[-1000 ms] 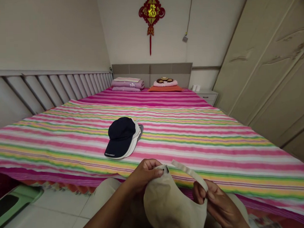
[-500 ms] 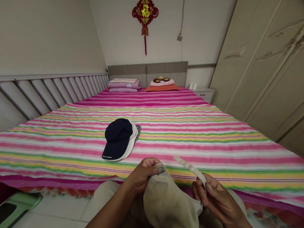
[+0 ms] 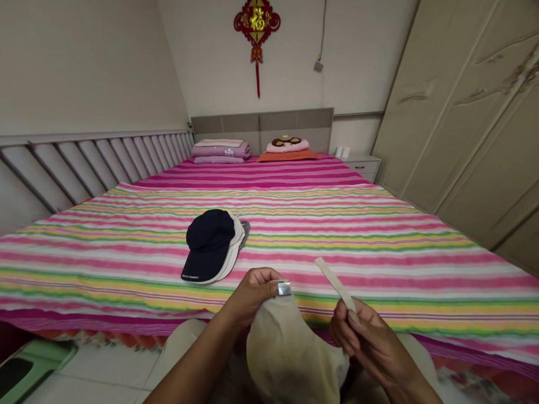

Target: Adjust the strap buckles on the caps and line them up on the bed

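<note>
One beige cap (image 3: 297, 357) | left hand (image 3: 255, 294) pinching it beside buckle (image 3: 284, 289) | right hand (image 3: 366, 334) pinching strap (image 3: 334, 280) | crown (image 3: 279, 369) below, between

Free bedspread (image 3: 363, 240) around one obstacle: stacked caps (image 3: 210, 242)

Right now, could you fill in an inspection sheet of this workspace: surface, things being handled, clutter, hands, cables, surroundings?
Surface: striped bedspread.
Things handled: beige cap; its strap hangs free of the metal buckle.
Clutter: overlapping caps, the dark one uppermost.
Hands: left hand pinches the cap by the buckle; right hand grips the strap.
Cables: one cord down the far wall.
Surroundings: headboard, folded bedding, wardrobe.
</note>
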### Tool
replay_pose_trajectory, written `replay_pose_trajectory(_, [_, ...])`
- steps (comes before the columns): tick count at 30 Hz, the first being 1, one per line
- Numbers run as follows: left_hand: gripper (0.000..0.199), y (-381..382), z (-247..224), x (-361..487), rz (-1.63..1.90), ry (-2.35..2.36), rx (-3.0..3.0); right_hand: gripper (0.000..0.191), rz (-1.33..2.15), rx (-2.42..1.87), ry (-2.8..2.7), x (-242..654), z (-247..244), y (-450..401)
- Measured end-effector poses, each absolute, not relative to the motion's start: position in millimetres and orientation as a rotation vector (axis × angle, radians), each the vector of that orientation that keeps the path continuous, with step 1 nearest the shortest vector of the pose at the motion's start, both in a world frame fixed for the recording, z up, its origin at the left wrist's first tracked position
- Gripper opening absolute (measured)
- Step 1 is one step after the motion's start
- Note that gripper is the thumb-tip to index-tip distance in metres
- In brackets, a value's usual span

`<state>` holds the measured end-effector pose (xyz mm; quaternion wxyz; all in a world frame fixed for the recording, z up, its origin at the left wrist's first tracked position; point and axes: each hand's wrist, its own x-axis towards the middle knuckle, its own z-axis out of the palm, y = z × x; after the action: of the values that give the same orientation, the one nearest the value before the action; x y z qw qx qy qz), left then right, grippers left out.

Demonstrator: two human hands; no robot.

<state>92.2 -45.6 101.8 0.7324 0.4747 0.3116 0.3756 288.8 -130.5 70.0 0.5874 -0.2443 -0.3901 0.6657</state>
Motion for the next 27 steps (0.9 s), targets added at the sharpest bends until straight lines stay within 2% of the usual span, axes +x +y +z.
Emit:
replay_pose_trajectory(4, [0.023,-51.1,116.9,90.8,0.844,0.720,1.138,0.021,1.535,-0.616,-0.935,283.9,79.8,-125.5])
replay_pose_trajectory(7, [0.024,-55.8,125.3,91.6,0.846,0.630,1.129,0.018,1.506,-0.685,-0.983,280.0,89.0,-121.6])
replay_pose_trajectory(12, [0.022,-57.7,112.3,99.7,0.818,0.557,0.989,0.021,1.406,-0.872,-1.025,266.5,95.6,-112.7])
replay_pose_trajectory(27, [0.028,-64.8,94.3,101.6,0.818,0.593,1.052,0.032,1.653,-0.853,-0.898,245.2,84.4,-107.0])
